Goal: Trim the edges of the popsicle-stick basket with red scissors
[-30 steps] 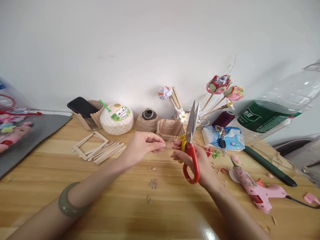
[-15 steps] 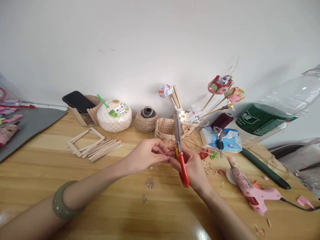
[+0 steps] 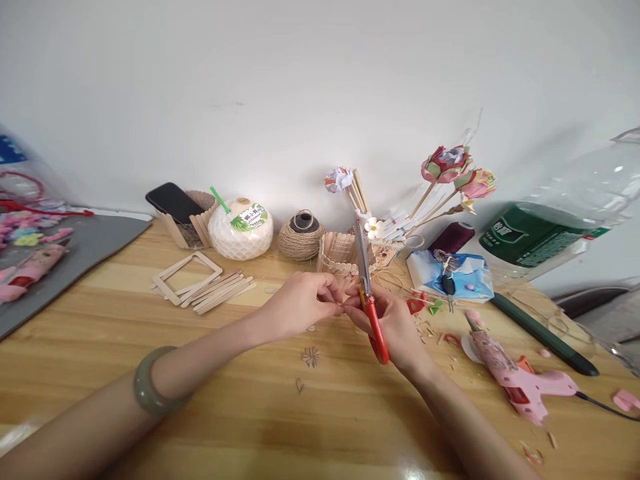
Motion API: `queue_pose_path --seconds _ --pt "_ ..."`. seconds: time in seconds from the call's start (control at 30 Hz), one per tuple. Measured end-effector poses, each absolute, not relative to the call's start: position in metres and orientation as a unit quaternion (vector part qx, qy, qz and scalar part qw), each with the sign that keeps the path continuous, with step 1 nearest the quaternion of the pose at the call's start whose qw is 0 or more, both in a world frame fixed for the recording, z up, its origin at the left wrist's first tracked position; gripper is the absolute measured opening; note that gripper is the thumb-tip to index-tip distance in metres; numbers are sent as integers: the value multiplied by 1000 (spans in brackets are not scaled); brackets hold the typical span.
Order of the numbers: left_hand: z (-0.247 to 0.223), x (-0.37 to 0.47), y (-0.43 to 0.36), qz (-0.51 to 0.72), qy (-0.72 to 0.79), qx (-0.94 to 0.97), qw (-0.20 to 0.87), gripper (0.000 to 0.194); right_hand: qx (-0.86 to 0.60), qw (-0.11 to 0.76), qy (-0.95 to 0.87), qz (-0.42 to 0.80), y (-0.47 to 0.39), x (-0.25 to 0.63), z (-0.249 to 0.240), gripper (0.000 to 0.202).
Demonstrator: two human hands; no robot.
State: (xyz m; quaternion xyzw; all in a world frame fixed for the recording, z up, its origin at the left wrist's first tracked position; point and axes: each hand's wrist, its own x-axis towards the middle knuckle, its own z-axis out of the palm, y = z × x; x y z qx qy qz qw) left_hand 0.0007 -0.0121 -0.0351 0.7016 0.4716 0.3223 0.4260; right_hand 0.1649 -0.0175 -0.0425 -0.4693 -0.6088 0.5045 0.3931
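Observation:
Red-handled scissors (image 3: 376,327) rest in my right hand (image 3: 397,327), blades pointing up and away. The thumb and fingertips of that hand meet those of my left hand (image 3: 305,303) in a pinch. Whatever lies between the left fingertips is too small to make out. Just beyond the hands stands a small box of craft sticks (image 3: 333,250), partly covered by the scissors. On the table below the left hand lie a small starburst of short twine pieces (image 3: 311,357) and a curled scrap of twine (image 3: 299,385).
Left of my hands lie loose craft sticks (image 3: 223,293) and a craft-stick frame (image 3: 173,277). Along the wall stand a phone (image 3: 175,202), a white coconut (image 3: 240,237) and a twine ball (image 3: 301,240). At right are a pink glue gun (image 3: 520,380) and a large bottle (image 3: 537,233).
The view has shifted slightly left, so everything sits further right. Both hands keep the same pinch close together, and the scissors stay in the right hand.

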Motion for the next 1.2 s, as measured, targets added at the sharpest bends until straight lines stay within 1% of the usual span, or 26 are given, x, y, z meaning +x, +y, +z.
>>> queue_pose_path --seconds 0.17,0.27,0.43,0.67,0.87,1.0,1.1,1.2 --pt "-35 3 -12 325 461 698 442 14 -455 377 -621 515 -16 169 -43 26" --pt "-37 4 -11 328 452 695 452 15 -447 380 -623 517 -16 170 -43 28" --pt "-39 4 -9 339 443 699 448 12 -439 392 -625 513 -17 171 -43 28" --pt "-41 8 -10 352 447 650 504 12 -426 388 -627 523 -15 173 -44 30" --pt "-41 18 -20 380 440 561 590 13 -429 382 -625 529 -16 180 -42 27" --pt "-40 19 -22 355 460 533 615 12 -438 377 -621 530 -16 182 -40 26" --pt "-39 13 -17 344 455 554 607 8 -450 382 -615 523 -16 183 -37 25" --pt "-33 3 -9 376 465 574 559 12 -469 415 -599 499 -16 187 -32 26"
